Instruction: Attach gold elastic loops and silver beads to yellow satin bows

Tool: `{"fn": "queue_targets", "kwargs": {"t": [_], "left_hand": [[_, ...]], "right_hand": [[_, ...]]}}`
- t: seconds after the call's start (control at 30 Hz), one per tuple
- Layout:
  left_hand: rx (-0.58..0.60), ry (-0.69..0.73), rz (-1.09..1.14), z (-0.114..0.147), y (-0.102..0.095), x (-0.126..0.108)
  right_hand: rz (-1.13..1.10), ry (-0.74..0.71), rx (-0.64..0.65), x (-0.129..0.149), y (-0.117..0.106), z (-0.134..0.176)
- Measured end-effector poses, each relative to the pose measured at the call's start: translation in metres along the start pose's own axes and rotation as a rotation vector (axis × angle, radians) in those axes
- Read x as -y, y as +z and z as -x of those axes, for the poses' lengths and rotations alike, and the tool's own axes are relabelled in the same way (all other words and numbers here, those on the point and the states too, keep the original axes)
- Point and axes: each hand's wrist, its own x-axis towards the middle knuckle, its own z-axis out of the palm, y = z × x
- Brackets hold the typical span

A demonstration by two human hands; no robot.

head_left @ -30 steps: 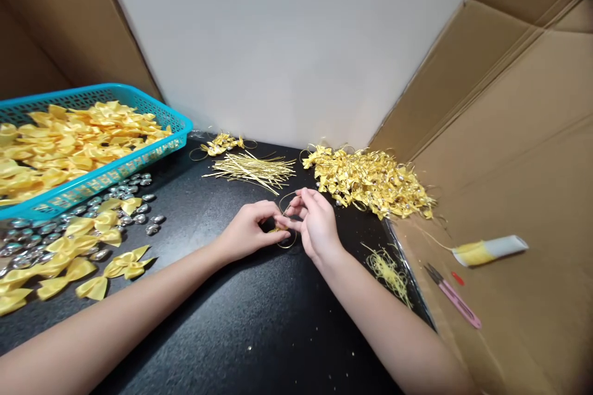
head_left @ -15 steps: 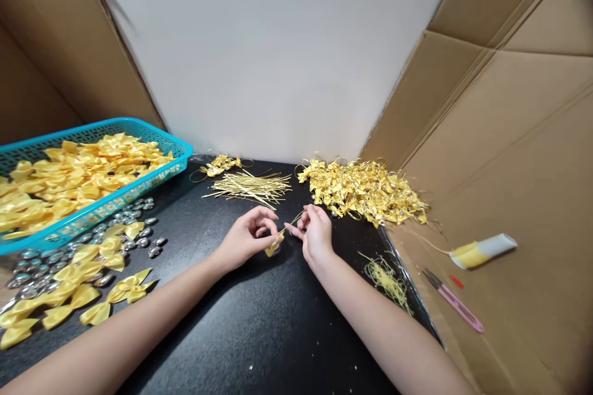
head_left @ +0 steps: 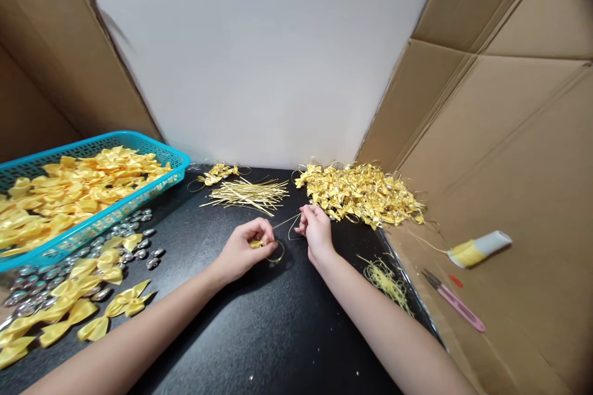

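Observation:
My left hand point(head_left: 248, 251) pinches a yellow ribbon bow point(head_left: 256, 244), mostly hidden behind the fingers. A loop of gold cord point(head_left: 277, 253) sticks out past its fingertips. To the right, my right hand point(head_left: 315, 231) is closed on the end of a thin thread point(head_left: 288, 221), which runs tautly from the left hand; a slack curve of it hangs below the right fingers. Both hands are held over the black tabletop point(head_left: 222, 333). Just beyond them lies a bundle of short gold cords point(head_left: 250, 194).
A blue basket point(head_left: 99, 216) of yellow bows stands at left, with silver beads point(head_left: 152, 263) and loose bows point(head_left: 127, 301) before it. Finished-looking bows point(head_left: 361, 191) are heaped at back right. Thread scraps point(head_left: 386, 278), pink snips point(head_left: 456, 302) and a thread spool point(head_left: 482, 249) lie at right.
My hands have drawn apart slightly, and the thread between them is now stretched. The left hand has turned, covering more of the bow and showing the gold loop. The view has shifted slightly.

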Motion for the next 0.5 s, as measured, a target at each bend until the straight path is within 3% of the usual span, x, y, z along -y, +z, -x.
{"fn": "queue_targets", "kwargs": {"t": [0.07, 0.17, 0.3, 0.43, 0.5], "left_hand": [[-0.143, 0.000, 0.021, -0.003, -0.004, 0.005], [-0.244, -0.040, 0.046, -0.007, -0.009, 0.010], [-0.277, -0.065, 0.064, -0.007, -0.010, 0.013], [-0.288, -0.089, 0.105, -0.008, -0.010, 0.013], [-0.304, -0.126, 0.167, -0.010, -0.010, 0.015]], "right_hand": [[0.049, -0.030, -0.003, -0.005, -0.001, -0.002], [0.138, -0.109, 0.009, -0.009, -0.003, -0.001], [0.289, -0.294, 0.101, 0.000, -0.004, 0.009], [0.620, -0.632, 0.316, 0.008, -0.004, 0.019], [0.727, -0.712, 0.407, 0.008, -0.004, 0.021]]}}
